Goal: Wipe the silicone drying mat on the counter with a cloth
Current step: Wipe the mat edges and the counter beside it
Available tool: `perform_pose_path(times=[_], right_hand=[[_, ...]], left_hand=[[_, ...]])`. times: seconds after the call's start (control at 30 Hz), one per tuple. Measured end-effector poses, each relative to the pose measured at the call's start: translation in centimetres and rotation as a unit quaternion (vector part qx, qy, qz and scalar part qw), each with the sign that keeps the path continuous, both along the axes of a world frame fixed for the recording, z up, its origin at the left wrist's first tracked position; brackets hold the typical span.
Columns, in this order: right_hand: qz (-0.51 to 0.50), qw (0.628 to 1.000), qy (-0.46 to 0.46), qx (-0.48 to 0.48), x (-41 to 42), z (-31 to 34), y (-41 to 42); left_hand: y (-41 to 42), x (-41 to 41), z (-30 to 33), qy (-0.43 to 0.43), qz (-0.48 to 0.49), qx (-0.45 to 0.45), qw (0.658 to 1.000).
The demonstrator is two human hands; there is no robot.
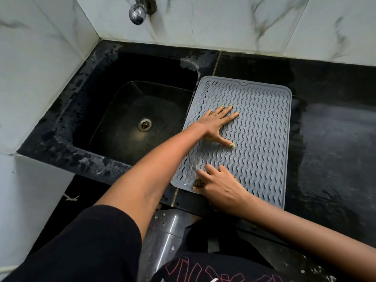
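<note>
A grey silicone drying mat [262, 139] with wavy ridges lies on the black counter, its left edge beside the sink. My left hand [217, 125] lies flat on the mat's upper left part, fingers spread, holding nothing. My right hand [219, 186] presses on the mat's near left corner with a small brownish cloth [198, 183] bunched under the fingers; only a bit of the cloth shows.
A black sink [130, 123] with a metal drain is set into the counter to the left of the mat. A chrome tap [140, 11] juts from the marble wall above it. Wet black counter [333, 139] extends to the right.
</note>
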State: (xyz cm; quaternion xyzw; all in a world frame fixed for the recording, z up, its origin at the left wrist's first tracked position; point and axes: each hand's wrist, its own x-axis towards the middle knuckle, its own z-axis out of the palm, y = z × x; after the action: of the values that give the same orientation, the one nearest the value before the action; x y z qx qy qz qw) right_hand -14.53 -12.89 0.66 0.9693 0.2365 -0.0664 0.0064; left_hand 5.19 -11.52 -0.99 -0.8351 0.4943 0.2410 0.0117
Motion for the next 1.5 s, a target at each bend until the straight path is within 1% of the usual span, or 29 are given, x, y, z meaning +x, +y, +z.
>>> perform_pose_path(times=[0.27,0.37,0.43,0.57,0.63,0.8,1.0,1.07,1.2,1.23,1.3,1.37,1.47,1.5], right_hand=[[-0.037,0.999,0.010,0.025,-6.0,0.7,-5.9],[-0.048,0.998,0.033,0.001,-7.5,1.1,-7.4],[-0.041,0.998,0.050,-0.011,-6.9,1.5,-7.4],[-0.033,0.999,-0.011,0.032,-3.4,2.1,-4.8],[-0.010,1.000,-0.027,0.011,-2.8,1.1,-3.9],[-0.016,1.000,-0.004,-0.004,-5.3,0.3,-6.6],[-0.007,1.000,-0.013,-0.027,-9.0,0.6,-10.0],[-0.001,0.999,0.002,-0.038,-9.5,1.3,-11.1],[0.023,0.992,0.084,-0.088,-10.5,2.5,-13.0],[0.018,0.989,0.112,-0.091,-10.7,2.8,-13.4],[-0.026,0.982,0.152,-0.106,-10.8,3.3,-14.3],[-0.012,0.976,0.163,-0.141,-10.1,4.2,-13.5],[-0.049,0.960,0.227,-0.158,-7.7,6.3,-13.8],[-0.077,0.955,0.250,-0.140,-6.4,7.5,-14.0]], left_hand=[[0.0,-0.1,0.1,0.001,-0.001,0.002,1.000],[-0.5,-0.9,0.6,0.005,0.004,0.031,1.000],[-1.1,-2.0,0.8,0.022,0.020,0.044,0.999],[-1.5,-3.1,0.8,0.034,0.039,0.063,0.997],[-1.4,-3.1,0.8,0.030,0.037,0.062,0.997],[-1.0,-3.0,0.7,0.023,0.030,0.058,0.998],[-1.2,-3.0,0.7,0.028,0.029,0.068,0.997],[-1.2,-3.0,0.8,0.030,0.028,0.068,0.997],[-1.0,-3.0,0.8,0.026,0.025,0.063,0.997],[-1.0,-3.0,0.7,0.026,0.026,0.062,0.997],[-1.1,-3.0,0.4,0.029,0.027,0.055,0.998],[-1.0,-3.0,0.2,0.035,0.031,0.045,0.998],[-0.8,-2.9,-0.2,0.041,0.034,0.022,0.998],[-0.8,-3.0,-0.3,0.041,0.040,0.010,0.998]])
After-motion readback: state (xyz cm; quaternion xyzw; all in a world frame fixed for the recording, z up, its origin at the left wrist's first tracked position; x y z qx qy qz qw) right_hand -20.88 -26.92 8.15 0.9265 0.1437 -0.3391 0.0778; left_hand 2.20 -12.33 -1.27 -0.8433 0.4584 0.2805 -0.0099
